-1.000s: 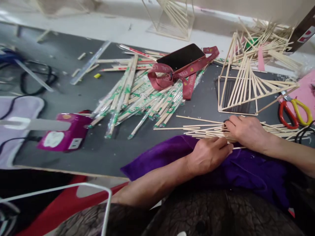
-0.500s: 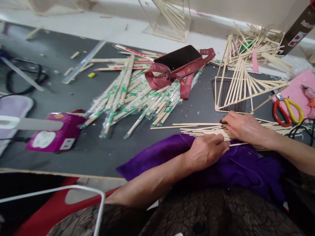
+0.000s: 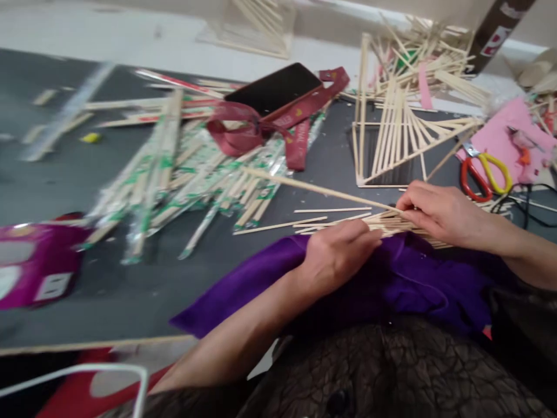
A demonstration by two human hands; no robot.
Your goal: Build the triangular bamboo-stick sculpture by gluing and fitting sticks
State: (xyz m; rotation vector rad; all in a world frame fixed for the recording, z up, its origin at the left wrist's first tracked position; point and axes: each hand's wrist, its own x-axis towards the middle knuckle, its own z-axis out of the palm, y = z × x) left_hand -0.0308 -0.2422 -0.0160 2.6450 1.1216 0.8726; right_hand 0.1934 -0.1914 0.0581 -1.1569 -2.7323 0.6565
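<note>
My right hand (image 3: 424, 208) pinches one end of a single wooden chopstick (image 3: 322, 188), raised and pointing left toward the wrapped packets. Below it lies a pile of loose chopsticks (image 3: 394, 223) on the grey table, partly covered by my hands. My left hand (image 3: 337, 249) is closed with curled fingers at the pile's near side, over a purple cloth (image 3: 243, 284); what is in its fingers is hidden. Just behind my right hand stands a frame of glued sticks (image 3: 391, 136) with a fan of slanted sticks.
Wrapped chopsticks (image 3: 204, 174) spread across the middle, with a phone (image 3: 274, 87) and red lanyard (image 3: 298, 145) on top. Scissors (image 3: 496, 171) lie by pink paper (image 3: 500, 136) at right. A magenta box (image 3: 39, 261) sits at left, and a bottle (image 3: 500, 32) stands behind.
My right hand has lifted a chopstick from the pile and now holds it out to the left. The view has shifted right; my left hand stays curled by the pile.
</note>
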